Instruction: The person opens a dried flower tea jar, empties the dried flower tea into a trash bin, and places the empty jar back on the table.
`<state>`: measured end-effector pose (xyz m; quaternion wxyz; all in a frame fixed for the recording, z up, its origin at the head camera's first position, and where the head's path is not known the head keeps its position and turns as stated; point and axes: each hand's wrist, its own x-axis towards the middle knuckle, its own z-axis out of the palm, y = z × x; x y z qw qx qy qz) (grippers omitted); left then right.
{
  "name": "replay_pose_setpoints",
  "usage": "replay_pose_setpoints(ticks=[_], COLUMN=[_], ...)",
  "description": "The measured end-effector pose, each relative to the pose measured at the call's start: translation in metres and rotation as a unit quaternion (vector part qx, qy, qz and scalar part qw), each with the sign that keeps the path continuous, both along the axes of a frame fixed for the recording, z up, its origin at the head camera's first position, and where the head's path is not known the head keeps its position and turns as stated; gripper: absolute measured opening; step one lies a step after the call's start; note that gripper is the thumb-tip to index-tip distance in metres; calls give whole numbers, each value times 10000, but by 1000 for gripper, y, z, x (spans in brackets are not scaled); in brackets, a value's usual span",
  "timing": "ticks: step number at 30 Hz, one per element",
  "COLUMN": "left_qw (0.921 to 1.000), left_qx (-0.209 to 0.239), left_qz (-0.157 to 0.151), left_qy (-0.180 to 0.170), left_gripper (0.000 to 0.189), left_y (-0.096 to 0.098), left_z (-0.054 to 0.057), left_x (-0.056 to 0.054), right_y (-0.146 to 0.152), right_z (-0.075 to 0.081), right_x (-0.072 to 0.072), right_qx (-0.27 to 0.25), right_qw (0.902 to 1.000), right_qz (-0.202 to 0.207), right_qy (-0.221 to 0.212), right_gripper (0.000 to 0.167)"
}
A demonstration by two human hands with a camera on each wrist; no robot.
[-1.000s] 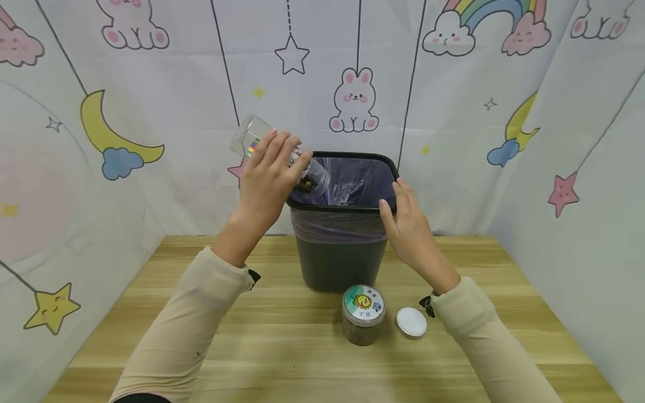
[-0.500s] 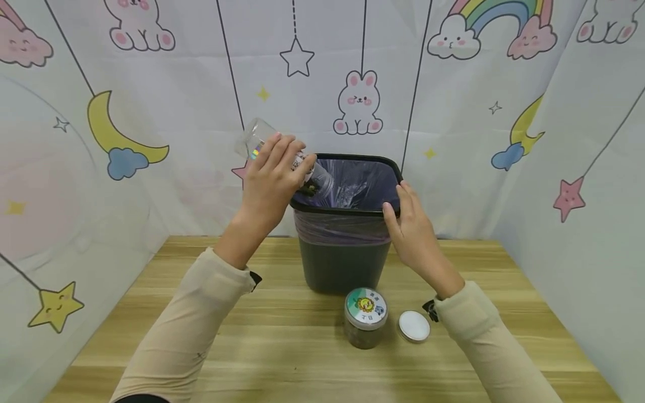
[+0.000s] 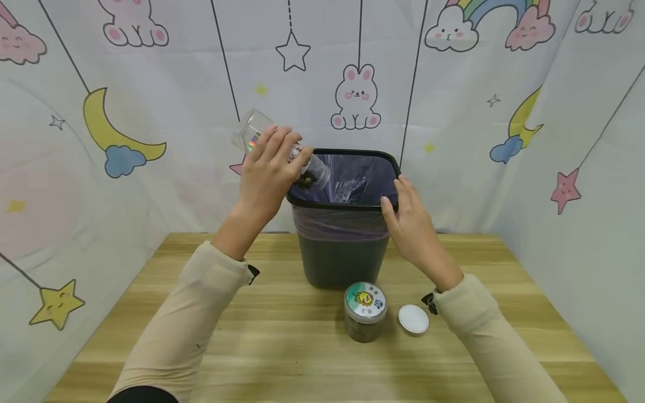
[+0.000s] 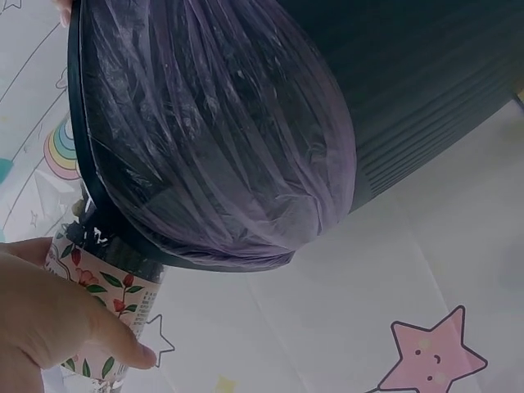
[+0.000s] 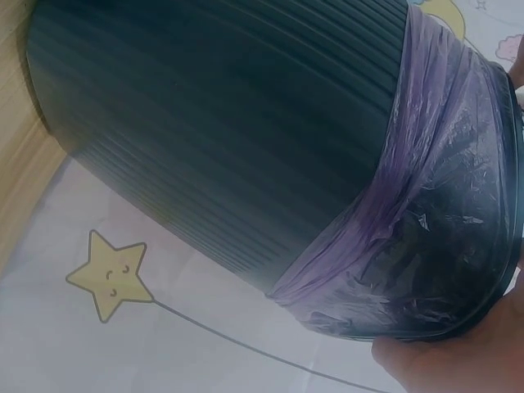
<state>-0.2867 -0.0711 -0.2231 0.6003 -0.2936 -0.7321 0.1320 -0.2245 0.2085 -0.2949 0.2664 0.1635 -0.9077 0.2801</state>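
My left hand (image 3: pixel 270 173) grips a clear jar (image 3: pixel 256 126) wrapped in a floral label with red flowers and green leaves. The jar is tilted mouth-down over the left rim of a dark trash bin (image 3: pixel 342 260). Dark loose bits (image 3: pixel 305 180) lie inside it near the mouth. A thin purple bag (image 3: pixel 347 224) lines the bin and is folded over its outside. At the bin's front right corner my right hand (image 3: pixel 413 229) holds the black rim, thumb at the front and fingers along the right side. In the right wrist view the thumb (image 5: pixel 409 360) shows right at the rim.
In front of the bin stands a lidded round jar (image 3: pixel 365 324) with a green and white sunflower top. A small white lid (image 3: pixel 413 319) lies to its right on the wooden table (image 3: pixel 272 347). White cloth (image 3: pixel 201 95) printed with cartoons hangs behind and at both sides.
The head view shifts slightly. Both hands, the tilted jar and the bin keep nearly the same places relative to each other.
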Motion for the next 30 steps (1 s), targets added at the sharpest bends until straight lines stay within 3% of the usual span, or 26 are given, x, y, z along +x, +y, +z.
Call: replay_pose_setpoints(ticks=[8, 21, 30], left_qw=[9997, 9976, 9982], left_qx=[-143, -207, -359], left_qz=[-165, 165, 270], left_qy=[-131, -645, -403], left_gripper=[37, 37, 40], left_y=[-4, -3, 3], left_z=[4, 3, 4], left_x=[5, 8, 8], right_y=[-1, -1, 1], right_z=[0, 0, 2], right_x=[-2, -1, -2], right_qx=[27, 73, 65], right_qw=[10000, 9999, 9998], right_qz=[25, -8, -57], right_qy=[-71, -114, -168], right_gripper=[70, 71, 71])
